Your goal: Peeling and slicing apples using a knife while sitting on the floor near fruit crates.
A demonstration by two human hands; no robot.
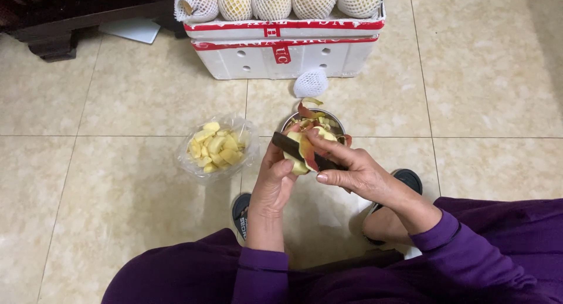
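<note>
Both hands grip: left hand (274,184) cups the fruit (298,158), right hand (346,166) presses the knife (293,147) on it.

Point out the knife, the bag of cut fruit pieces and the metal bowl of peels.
knife (285,144): head view, on the dark blade left of the fruit.
bag of cut fruit pieces (246,131): head view, on its clear plastic right edge.
metal bowl (331,114): head view, on its far rim.

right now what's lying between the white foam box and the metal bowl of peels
In the head view, one loose white foam net sleeve lies on the tile between the white foam box and the metal bowl; otherwise the floor there is bare.
</note>
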